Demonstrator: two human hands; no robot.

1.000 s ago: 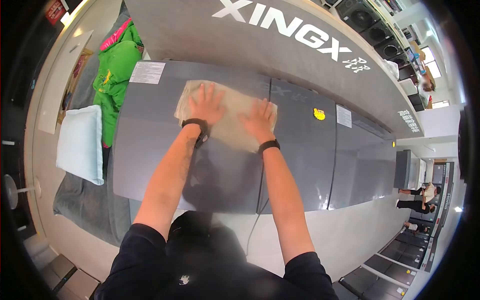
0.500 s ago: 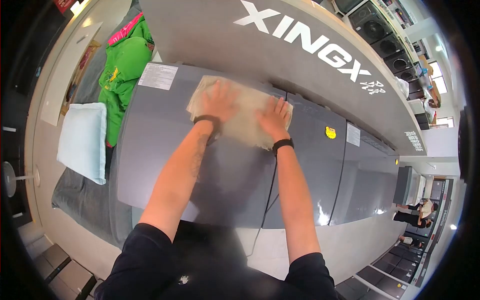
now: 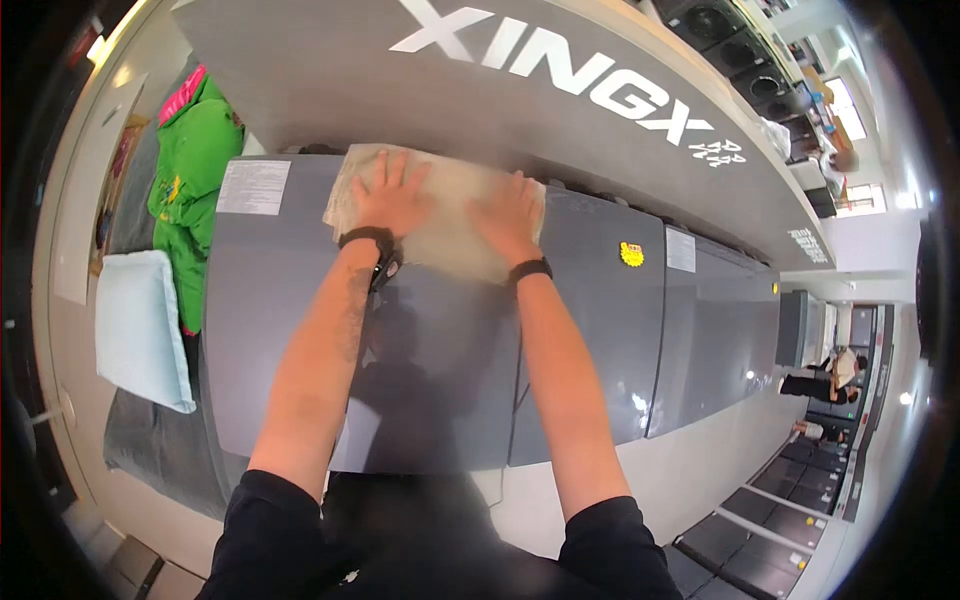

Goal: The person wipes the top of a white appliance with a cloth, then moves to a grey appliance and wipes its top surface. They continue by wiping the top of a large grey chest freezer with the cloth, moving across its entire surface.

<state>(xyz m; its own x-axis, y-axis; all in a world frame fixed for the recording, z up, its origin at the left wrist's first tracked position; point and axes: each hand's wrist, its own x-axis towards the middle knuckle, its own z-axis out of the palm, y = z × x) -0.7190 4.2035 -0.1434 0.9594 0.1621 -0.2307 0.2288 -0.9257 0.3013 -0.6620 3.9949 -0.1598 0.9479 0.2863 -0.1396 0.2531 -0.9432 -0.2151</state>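
A beige cloth lies folded on the dark grey, glossy lid of a chest-like appliance, close to its back edge. My left hand presses flat on the cloth's left part, fingers spread. On its right part rests my right hand, fingers stretched out and slightly blurred. Both palms face down, and neither hand grips the cloth. A white printed label is on the lid's back left corner.
More grey lids continue rightward, one with a yellow sticker. Behind rises a grey XINGX sign panel. A light blue cushion and green fabric lie at left. People are far off at right.
The camera view has shifted, so most of the scene sits further left. Both hands and the cloth have slid a little toward the lid's back edge.
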